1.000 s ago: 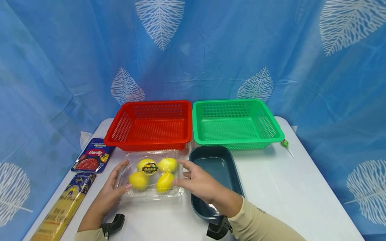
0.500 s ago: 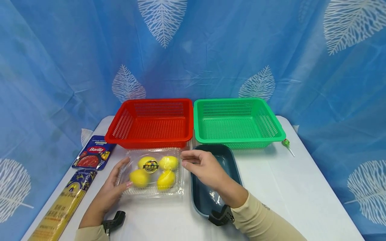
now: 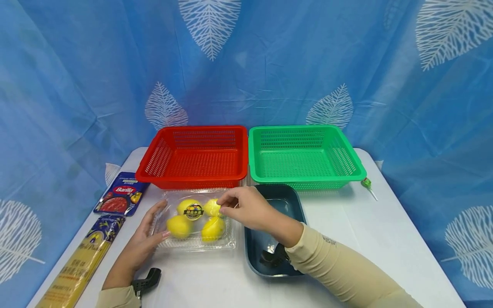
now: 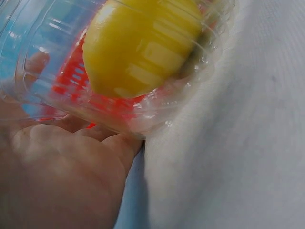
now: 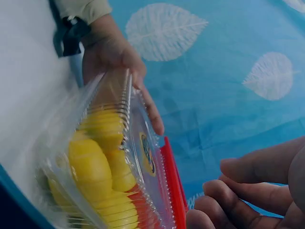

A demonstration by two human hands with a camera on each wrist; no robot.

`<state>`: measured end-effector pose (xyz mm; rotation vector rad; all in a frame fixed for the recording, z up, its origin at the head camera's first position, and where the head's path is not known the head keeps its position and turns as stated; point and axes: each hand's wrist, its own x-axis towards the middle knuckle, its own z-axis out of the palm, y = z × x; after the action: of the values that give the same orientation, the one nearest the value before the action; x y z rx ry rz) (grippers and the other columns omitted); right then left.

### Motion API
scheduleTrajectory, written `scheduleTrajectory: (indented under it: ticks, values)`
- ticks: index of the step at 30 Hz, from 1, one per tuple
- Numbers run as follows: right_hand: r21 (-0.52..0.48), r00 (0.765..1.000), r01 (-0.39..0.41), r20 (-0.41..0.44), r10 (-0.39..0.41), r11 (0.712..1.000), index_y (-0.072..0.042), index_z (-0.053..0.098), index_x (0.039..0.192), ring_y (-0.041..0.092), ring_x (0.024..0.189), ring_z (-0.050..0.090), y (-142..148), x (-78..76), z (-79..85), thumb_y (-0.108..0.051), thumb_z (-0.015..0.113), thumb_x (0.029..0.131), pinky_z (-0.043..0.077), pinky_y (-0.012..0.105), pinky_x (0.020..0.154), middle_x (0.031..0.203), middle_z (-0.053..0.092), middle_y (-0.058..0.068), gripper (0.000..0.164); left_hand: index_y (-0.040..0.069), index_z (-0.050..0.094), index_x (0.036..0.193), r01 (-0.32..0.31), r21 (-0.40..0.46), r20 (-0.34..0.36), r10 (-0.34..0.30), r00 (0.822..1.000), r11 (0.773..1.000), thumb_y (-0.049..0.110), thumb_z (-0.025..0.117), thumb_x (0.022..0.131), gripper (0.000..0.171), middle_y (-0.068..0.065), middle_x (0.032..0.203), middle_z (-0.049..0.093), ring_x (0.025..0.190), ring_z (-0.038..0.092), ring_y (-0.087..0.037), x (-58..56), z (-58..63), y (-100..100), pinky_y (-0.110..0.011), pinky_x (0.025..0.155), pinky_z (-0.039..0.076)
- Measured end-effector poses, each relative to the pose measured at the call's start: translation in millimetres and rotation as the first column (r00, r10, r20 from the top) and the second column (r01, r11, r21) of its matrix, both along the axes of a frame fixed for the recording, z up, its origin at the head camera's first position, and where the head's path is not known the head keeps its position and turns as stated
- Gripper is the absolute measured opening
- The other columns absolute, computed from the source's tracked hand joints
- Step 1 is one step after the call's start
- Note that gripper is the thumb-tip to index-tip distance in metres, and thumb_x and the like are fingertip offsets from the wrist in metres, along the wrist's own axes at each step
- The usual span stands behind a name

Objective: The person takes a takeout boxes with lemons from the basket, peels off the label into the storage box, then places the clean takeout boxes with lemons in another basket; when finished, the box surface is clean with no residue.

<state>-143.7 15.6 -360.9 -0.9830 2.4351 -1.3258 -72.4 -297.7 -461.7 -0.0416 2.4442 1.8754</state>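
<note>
Head view: along the table's [image 3: 366,256] far edge stand a red basket [image 3: 192,185] and a green basket [image 3: 308,180]. Nearer, left of the dark tray [image 3: 286,206], sits a clear box [image 3: 194,245]. The left hand [image 3: 140,243] grips its left end; the right hand [image 3: 252,209] hovers over its right end, fingers loosely bent, thumb gap narrow, holding nothing. Inside lie 4 lemons [image 3: 179,226]. Near the table's right edge lies 1 lollipop [image 3: 366,183].

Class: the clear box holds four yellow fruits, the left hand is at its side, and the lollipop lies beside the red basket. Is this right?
Not the red basket: the head view shows the lollipop beside the green basket. The clear box holds four yellow fruits, with the left hand at its side.
</note>
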Motion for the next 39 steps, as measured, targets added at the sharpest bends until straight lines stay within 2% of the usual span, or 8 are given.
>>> scheduleTrajectory:
  ticks: [10, 19, 25, 27, 31, 33, 36, 39]
  values:
    - [0.135, 0.995, -0.102, -0.005, 0.104, 0.986, -0.012, 0.072, 0.092, 0.006, 0.069, 0.056, -35, -20.4, 9.1, -0.015, 0.071, 0.084, 0.049, 0.019, 0.062, 0.075, 0.062, -0.011, 0.009, 0.037, 0.023, 0.147, -0.006, -0.001, 0.008, 0.006, 1.0, 1.0, 0.021, 0.07, 0.081, 0.082, 0.011, 0.152, 0.017, 0.14, 0.0, -0.02, 0.1, -0.3, 0, -0.069, 0.1, 0.007]
    - [0.292, 0.993, -0.094, -0.048, 0.112, 0.952, -0.013, 0.073, 0.093, 0.005, 0.071, 0.054, -61, -30.2, 9.9, -0.016, 0.071, 0.084, 0.047, 0.017, 0.061, 0.076, 0.06, -0.015, 0.009, 0.036, 0.023, 0.147, 0.0, 0.005, 0.002, 0.0, 1.0, 1.0, 0.019, 0.069, 0.082, 0.081, 0.011, 0.152, 0.017, 0.14, 0.001, -0.02, 0.5, -0.3, 0, -0.067, 0.102, 0.009]
    - [0.367, 0.99, -0.075, -0.083, 0.113, 0.927, -0.017, 0.075, 0.089, 0.004, 0.072, 0.052, -71, -36.1, 9.7, -0.017, 0.074, 0.082, 0.044, 0.022, 0.072, 0.076, 0.06, -0.016, 0.007, 0.035, 0.023, 0.147, 0.011, 0.025, -0.011, -0.011, 1.0, 1.0, 0.018, 0.069, 0.083, 0.081, 0.01, 0.152, 0.016, 0.14, 0.0, -0.02, -0.2, -1.0, -1, -0.067, 0.101, 0.007]
    - [0.391, 0.989, -0.082, -0.082, 0.124, 0.917, -0.016, 0.074, 0.082, 0.004, 0.066, 0.049, -74, -37.3, 9.2, -0.016, 0.074, 0.082, 0.042, 0.021, 0.069, 0.069, 0.056, -0.016, 0.001, 0.035, 0.024, 0.147, 0.013, 0.03, -0.014, -0.012, 1.0, 0.999, 0.017, 0.069, 0.083, 0.08, 0.01, 0.152, 0.016, 0.14, 0.0, -0.02, -0.5, -1.2, -1, -0.067, 0.101, 0.006]
    - [0.425, 0.988, -0.098, -0.069, 0.14, 0.9, -0.015, 0.07, 0.07, 0.006, 0.057, 0.043, -79, -37.9, 8.9, -0.013, 0.074, 0.081, 0.038, 0.017, 0.053, 0.061, 0.047, -0.012, 0.012, 0.035, 0.023, 0.147, 0.018, 0.024, -0.017, -0.018, 1.0, 1.0, 0.017, 0.069, 0.083, 0.081, 0.009, 0.153, 0.015, 0.14, -0.001, -0.02, -0.7, -1.1, -1, -0.069, 0.1, 0.003]
    - [0.438, 0.988, -0.097, -0.064, 0.138, 0.894, -0.015, 0.069, 0.07, 0.006, 0.057, 0.044, -81, -37.3, 9.3, -0.014, 0.075, 0.08, 0.038, 0.016, 0.052, 0.061, 0.049, -0.011, 0.012, 0.036, 0.023, 0.147, 0.012, 0.018, -0.011, -0.012, 1.0, 1.0, 0.018, 0.069, 0.083, 0.081, 0.01, 0.153, 0.016, 0.14, -0.001, -0.02, -0.7, -0.7, 0, -0.07, 0.1, 0.002]
    - [0.44, 0.992, -0.076, -0.06, 0.113, 0.895, -0.016, 0.072, 0.076, 0.006, 0.066, 0.053, -85, -35.6, 9.6, -0.015, 0.077, 0.078, 0.045, 0.017, 0.055, 0.072, 0.06, -0.013, 0.006, 0.037, 0.024, 0.147, 0.003, 0.012, -0.002, -0.003, 1.0, 1.0, 0.02, 0.07, 0.082, 0.081, 0.011, 0.152, 0.016, 0.14, -0.001, -0.019, -0.8, 0.0, 0, -0.07, 0.099, 0.001]
    - [0.468, 0.993, -0.065, -0.059, 0.104, 0.882, -0.015, 0.069, 0.072, 0.008, 0.063, 0.051, -88, -34.1, 9.5, -0.017, 0.077, 0.079, 0.044, 0.018, 0.053, 0.068, 0.058, -0.009, 0.011, 0.037, 0.023, 0.147, 0.001, 0.011, 0.005, -0.001, 1.0, 1.0, 0.02, 0.07, 0.082, 0.082, 0.01, 0.152, 0.015, 0.14, -0.002, -0.02, -0.6, 0.5, 0, -0.07, 0.099, 0.001]
